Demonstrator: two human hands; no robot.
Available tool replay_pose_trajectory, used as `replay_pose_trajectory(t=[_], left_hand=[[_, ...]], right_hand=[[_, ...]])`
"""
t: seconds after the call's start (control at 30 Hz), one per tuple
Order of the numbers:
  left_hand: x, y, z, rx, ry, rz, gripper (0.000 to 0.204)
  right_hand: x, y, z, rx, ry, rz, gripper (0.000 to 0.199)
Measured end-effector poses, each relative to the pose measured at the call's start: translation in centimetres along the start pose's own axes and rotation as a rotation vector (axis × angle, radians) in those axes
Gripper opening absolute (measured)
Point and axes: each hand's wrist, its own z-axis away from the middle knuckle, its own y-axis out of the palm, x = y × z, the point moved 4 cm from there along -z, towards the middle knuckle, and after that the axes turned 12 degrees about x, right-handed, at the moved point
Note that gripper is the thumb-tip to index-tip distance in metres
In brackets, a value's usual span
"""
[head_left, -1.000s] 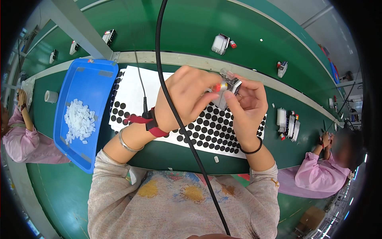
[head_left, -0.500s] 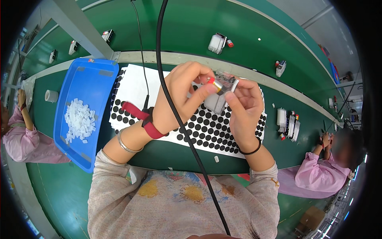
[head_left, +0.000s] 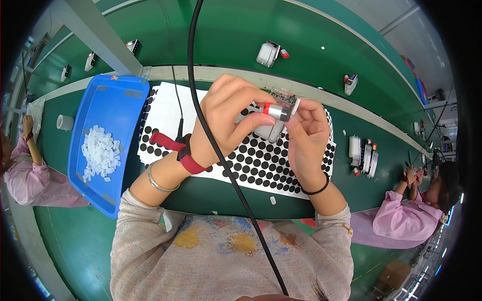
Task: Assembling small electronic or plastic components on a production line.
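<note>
My left hand (head_left: 223,110) pinches a small silver cylinder (head_left: 276,111) with a red end and a black end between thumb and fingers. It lies nearly level, its black end close to my right fingertips. In my right hand (head_left: 309,135) is a clear and white plastic housing (head_left: 270,131) with dark parts at its far side. The cylinder is in front of the housing and hides part of it. I cannot tell whether the two are joined. Both hands are above white sheets (head_left: 256,168) covered with rows of black round stickers.
A blue tray (head_left: 84,108) holding small white pieces (head_left: 100,153) stands on the left, beside a white roll (head_left: 65,121). Several similar assemblies (head_left: 364,155) lie right. More units (head_left: 268,54) lie on the green surface beyond the rail. A black cable (head_left: 193,65) crosses the view. Co-workers (head_left: 406,215) sit at both sides.
The silver cylinder has turned nearly level, showing more of its side and its black end. My left hand has shifted slightly. The units beyond the rail have moved a little left.
</note>
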Motion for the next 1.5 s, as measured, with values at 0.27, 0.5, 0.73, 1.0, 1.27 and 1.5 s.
replay_pose_trajectory(t=[0.27, 0.5, 0.73, 1.0, 1.27, 1.5], left_hand=[[0.0, -0.3, 0.1, 0.047, -0.064, -0.139, 0.021], [1.2, -0.4, 0.1, 0.055, -0.173, 0.064, 0.021], [2.6, 0.0, 0.2, 0.186, -0.375, 0.440, 0.021], [3.8, -0.1, 0.3, 0.094, -0.334, 0.358, 0.039], [2.9, 0.6, -0.1, 0.348, -0.326, 0.842, 0.041], [3.0, 0.2, 0.2, 0.323, -0.306, 0.749, 0.034]], right_hand=[[-0.1, 0.4, 0.1, -0.002, -0.029, 0.064, 0.028], [0.1, 0.6, -0.2, 0.060, -0.015, 0.088, 0.030], [-0.1, 0.4, -0.3, 0.119, 0.072, 0.067, 0.029], [0.5, 0.9, -0.3, 0.093, 0.050, 0.038, 0.030], [-0.5, 0.7, -0.2, -0.017, 0.144, -0.134, 0.026], [-0.3, 1.1, 0.0, 0.029, 0.202, -0.166, 0.030]])
